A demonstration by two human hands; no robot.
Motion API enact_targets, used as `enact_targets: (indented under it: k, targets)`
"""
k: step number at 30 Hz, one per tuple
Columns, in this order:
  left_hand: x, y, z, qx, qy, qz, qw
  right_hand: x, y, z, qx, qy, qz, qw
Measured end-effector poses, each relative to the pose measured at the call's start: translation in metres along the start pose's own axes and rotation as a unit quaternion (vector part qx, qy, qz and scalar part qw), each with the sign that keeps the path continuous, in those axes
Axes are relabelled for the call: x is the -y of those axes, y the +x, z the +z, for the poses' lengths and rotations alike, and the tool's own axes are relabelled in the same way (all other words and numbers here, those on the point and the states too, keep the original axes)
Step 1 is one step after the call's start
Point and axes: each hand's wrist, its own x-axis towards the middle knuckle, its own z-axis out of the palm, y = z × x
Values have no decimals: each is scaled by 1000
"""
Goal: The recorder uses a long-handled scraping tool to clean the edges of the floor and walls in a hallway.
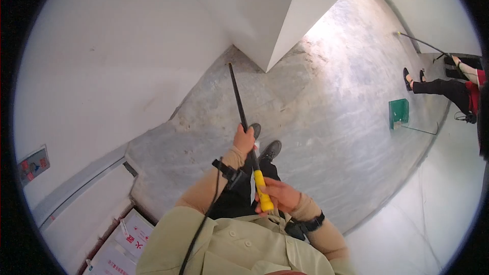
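Observation:
My left hand (pixel 244 139) is closed around the black shaft of a long pole (pixel 237 93), partway along it. Lower down, my right hand (pixel 280 194) grips the yellow handle (pixel 262 189) near its end, close to my waist. The pole slants away from me, its far tip near the floor by the inside corner of the white walls. I cannot make out what kind of head, if any, it carries. Beneath the pole are my black shoes (pixel 270 151), standing on the grey concrete floor (pixel 298 118).
A white wall edge (pixel 273 46) juts out ahead. To the right lies a green dustpan (pixel 399 112) with a thin handle. Beyond it, another person (pixel 439 86) holds a similar pole (pixel 422 41). A white box (pixel 128 238) with red writing stands low on the left, below an open wall recess (pixel 34 163).

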Motion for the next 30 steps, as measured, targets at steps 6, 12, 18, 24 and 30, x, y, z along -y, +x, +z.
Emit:
enact_targets:
  k: [6,12,18,24,30]
  targets:
    - [-34,59,-36,0,-98,-22,995,35,68,28,-21,-31,-84,996]
    - [-35,67,-30,41,-122,-81,988,31,66,25,-6,188,-51,981]
    - [22,54,26,29,99,-51,993,2,24,5,-49,188,-51,980]
    - [21,79,15,-5,87,-55,995,19,46,-26,-66,126,-22,990]
    - [75,87,21,-66,318,21,946,3,29,-26,-89,141,-3,986]
